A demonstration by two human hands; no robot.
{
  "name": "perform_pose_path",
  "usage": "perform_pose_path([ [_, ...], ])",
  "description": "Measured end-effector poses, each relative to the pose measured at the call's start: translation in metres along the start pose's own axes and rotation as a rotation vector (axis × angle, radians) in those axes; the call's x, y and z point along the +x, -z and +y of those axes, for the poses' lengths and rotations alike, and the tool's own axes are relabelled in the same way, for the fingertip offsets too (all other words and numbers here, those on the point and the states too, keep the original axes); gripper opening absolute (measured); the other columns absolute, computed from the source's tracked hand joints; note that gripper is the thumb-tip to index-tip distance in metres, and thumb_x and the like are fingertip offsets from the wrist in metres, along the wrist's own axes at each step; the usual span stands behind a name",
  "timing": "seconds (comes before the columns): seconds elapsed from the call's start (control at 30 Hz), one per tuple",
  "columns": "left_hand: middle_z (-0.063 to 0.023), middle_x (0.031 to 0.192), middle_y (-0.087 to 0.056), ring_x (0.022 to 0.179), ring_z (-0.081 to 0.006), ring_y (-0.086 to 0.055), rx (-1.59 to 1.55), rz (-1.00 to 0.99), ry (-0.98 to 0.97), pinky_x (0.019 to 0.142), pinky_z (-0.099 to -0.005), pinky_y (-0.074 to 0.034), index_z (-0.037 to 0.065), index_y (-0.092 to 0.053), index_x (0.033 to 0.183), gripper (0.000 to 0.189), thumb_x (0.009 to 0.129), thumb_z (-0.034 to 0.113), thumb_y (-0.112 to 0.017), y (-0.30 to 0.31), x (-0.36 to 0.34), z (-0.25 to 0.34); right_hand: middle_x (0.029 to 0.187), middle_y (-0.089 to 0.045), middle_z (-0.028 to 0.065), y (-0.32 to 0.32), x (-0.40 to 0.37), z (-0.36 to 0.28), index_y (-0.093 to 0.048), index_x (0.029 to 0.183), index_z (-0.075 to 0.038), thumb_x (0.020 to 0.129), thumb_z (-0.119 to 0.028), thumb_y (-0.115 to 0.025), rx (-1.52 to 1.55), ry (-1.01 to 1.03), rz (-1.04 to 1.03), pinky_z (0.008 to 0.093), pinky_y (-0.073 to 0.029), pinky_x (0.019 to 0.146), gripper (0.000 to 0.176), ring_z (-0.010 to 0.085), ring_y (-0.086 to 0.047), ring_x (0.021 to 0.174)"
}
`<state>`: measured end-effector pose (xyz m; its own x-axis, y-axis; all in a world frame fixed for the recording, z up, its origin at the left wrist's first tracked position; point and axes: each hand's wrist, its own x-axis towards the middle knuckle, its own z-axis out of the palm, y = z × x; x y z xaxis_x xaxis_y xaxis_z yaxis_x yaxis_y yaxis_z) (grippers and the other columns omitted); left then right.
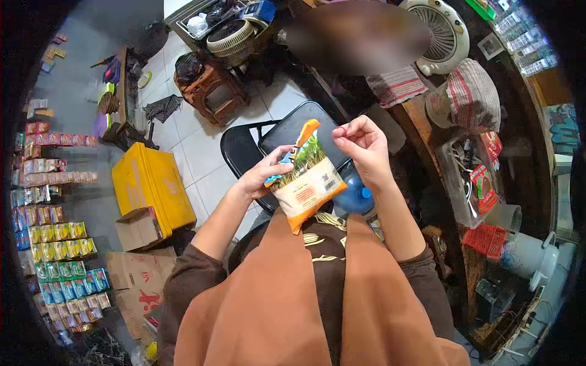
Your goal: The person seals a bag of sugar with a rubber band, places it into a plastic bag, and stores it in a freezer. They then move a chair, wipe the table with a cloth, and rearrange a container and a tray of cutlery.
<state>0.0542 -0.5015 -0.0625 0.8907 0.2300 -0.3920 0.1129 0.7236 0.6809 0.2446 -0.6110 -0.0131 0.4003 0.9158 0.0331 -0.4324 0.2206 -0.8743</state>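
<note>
My left hand [267, 173] grips the upper left edge of a soft plastic packet [308, 194], thumb in front. The packet is cream in the middle, orange at the bottom, with a green leafy print near the top and a barcode on its right side. It tilts in front of my lap, and a narrow orange strip of it sticks up beyond my left fingers. Just right of the packet's top, my right hand [364, 148] is raised, apart from it. Its thumb and forefinger come together in a pinch; anything between them is too small to make out.
Ahead are a black chair [241, 146] and a blue water jug [355, 195]. A yellow crate [152, 189] stands left, near hanging rows of sachets [64, 241]. On the right, a wooden counter carries a plastic container [467, 177] and a cloth-covered pot [470, 91]. A fan [441, 36] stands behind.
</note>
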Motion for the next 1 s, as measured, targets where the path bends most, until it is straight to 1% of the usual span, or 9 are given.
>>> perform_pose_path([
  [0.23,-0.0085,0.115,-0.046,0.104,-0.0164,-0.048,0.017,0.007,-0.039,0.09,-0.0297,-0.038,0.004,-0.032,0.123,0.06,0.074,0.019,-0.062,-0.004,-0.001,0.001,0.089,-0.058,0.0087,-0.002,0.001,-0.006,-0.047,0.081,-0.006,0.07,0.011,-0.058,0.25,0.073,-0.033,0.0267,-0.044,0.08,0.023,0.0134,-0.056,0.084],
  [0.43,-0.0107,0.114,-0.044,0.105,-0.0176,-0.047,0.012,0.028,-0.074,0.088,-0.0304,-0.04,0.003,-0.03,0.124,0.062,0.074,0.016,-0.064,-0.008,-0.007,-0.002,0.091,-0.059,0.0103,-0.003,-0.001,-0.004,-0.047,0.081,-0.006,0.072,0.006,-0.06,0.071,-0.045,-0.031,0.0262,-0.047,0.078,0.019,0.0128,-0.057,0.086],
  [0.6,-0.0096,0.113,-0.046,0.103,-0.0168,-0.048,-0.002,0.1,-0.09,0.088,-0.0302,-0.04,0.003,-0.031,0.124,0.062,0.073,0.013,-0.064,-0.016,-0.018,-0.012,0.083,-0.06,0.0068,-0.003,-0.001,0.015,-0.05,0.078,-0.005,0.072,0.004,-0.06,-0.046,0.047,-0.022,0.0251,-0.047,0.075,0.014,0.0124,-0.059,0.079],
  [0.67,-0.0083,0.112,-0.047,0.104,-0.0166,-0.047,0.0,0.128,-0.098,0.09,-0.0306,-0.038,0.004,-0.033,0.123,0.06,0.073,0.014,-0.065,-0.019,-0.023,-0.015,0.076,-0.06,0.0066,-0.007,0.003,0.015,-0.053,0.072,-0.003,0.067,0.006,-0.06,-0.67,0.366,-0.091,0.0254,-0.046,0.071,0.012,0.0141,-0.059,0.074],
  [0.7,-0.0083,0.112,-0.047,0.104,-0.0166,-0.047,-0.006,0.141,-0.101,0.09,-0.0306,-0.038,0.004,-0.033,0.123,0.06,0.073,0.014,-0.065,-0.019,-0.025,-0.018,0.07,-0.058,0.0091,-0.013,0.004,0.011,-0.054,0.068,-0.002,0.061,0.006,-0.058,-0.826,0.439,-0.148,0.0281,-0.046,0.067,0.011,0.0201,-0.059,0.069],
  [0.77,-0.0076,0.112,-0.047,0.103,-0.0162,-0.048,-0.018,0.171,-0.134,0.089,-0.0304,-0.038,0.005,-0.034,0.122,0.059,0.073,0.014,-0.065,-0.017,-0.027,-0.021,0.073,-0.056,0.0091,-0.019,0.001,0.011,-0.056,0.076,-0.003,0.059,0.008,-0.054,-0.904,0.313,-0.516,0.0288,-0.046,0.064,0.02,0.0201,-0.058,0.07],
  [0.83,-0.0074,0.112,-0.047,0.103,-0.0156,-0.048,-0.028,0.197,-0.135,0.089,-0.0302,-0.039,0.005,-0.035,0.122,0.058,0.073,0.013,-0.065,-0.014,-0.031,-0.021,0.074,-0.056,0.0099,-0.035,0.0,0.016,-0.055,0.077,-0.003,0.06,0.006,-0.053,-0.988,0.468,-0.656,0.0307,-0.046,0.061,0.02,0.0263,-0.056,0.07],
  [0.93,-0.0064,0.112,-0.047,0.103,-0.0147,-0.048,-0.013,0.167,-0.146,0.091,-0.0299,-0.037,0.007,-0.037,0.121,0.054,0.074,0.011,-0.063,-0.005,-0.039,-0.021,0.074,-0.057,0.0105,-0.052,0.002,0.014,-0.053,0.081,-0.003,0.062,0.007,-0.051,-1.024,0.391,-0.689,0.0312,-0.046,0.06,0.022,0.0258,-0.057,0.067],
  [1.0,-0.0059,0.112,-0.047,0.103,-0.0144,-0.048,0.012,0.17,-0.147,0.091,-0.0296,-0.037,0.007,-0.037,0.121,0.054,0.074,0.011,-0.063,0.002,-0.043,-0.02,0.073,-0.059,0.0117,-0.056,0.005,0.027,-0.05,0.083,-0.003,0.067,0.009,-0.052,-0.874,0.147,-0.595,0.03,-0.047,0.058,0.02,0.0219,-0.06,0.064],
])
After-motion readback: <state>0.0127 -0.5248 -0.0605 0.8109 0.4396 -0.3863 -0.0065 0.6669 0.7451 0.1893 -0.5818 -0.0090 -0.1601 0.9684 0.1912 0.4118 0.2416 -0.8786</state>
